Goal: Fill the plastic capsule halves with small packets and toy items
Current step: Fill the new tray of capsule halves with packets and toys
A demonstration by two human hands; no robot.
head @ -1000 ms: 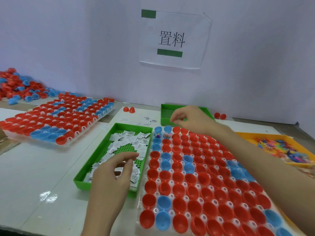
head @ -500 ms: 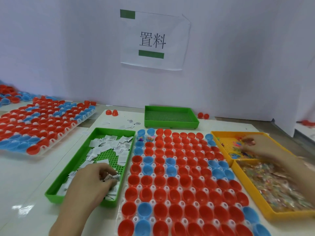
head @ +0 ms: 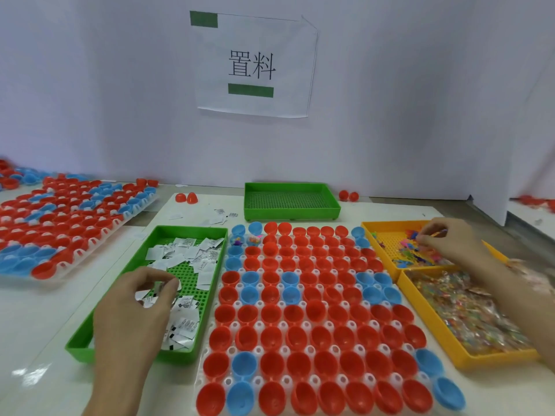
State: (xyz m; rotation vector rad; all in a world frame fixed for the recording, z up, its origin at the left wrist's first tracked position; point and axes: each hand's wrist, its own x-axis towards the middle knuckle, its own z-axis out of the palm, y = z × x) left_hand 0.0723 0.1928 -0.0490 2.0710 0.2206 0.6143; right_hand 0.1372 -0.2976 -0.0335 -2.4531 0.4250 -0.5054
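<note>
Red and blue open plastic capsule halves (head: 312, 310) sit mouth-up in rows in a white moulded holder (head: 286, 380) at the middle of the glossy white table (head: 36, 319). Most look empty, though a few blue ones in the far left corner hold tiny coloured toys (head: 246, 240).

Just left of the holder, the left hand (head: 132, 310) pinches small white paper packets (head: 183, 319) over a long green perforated tray (head: 120, 286). On the right, the right hand (head: 447, 241) pinches a small toy piece (too small to identify) above a yellow perforated tray (head: 372, 235). A second yellow tray (head: 432, 331) of shiny wrapped bits lies nearer.

Behind stands an empty green tray (head: 288, 213), and far left a second filled holder (head: 60, 217). A printed paper sign (head: 255, 64) hangs on the white wall.
</note>
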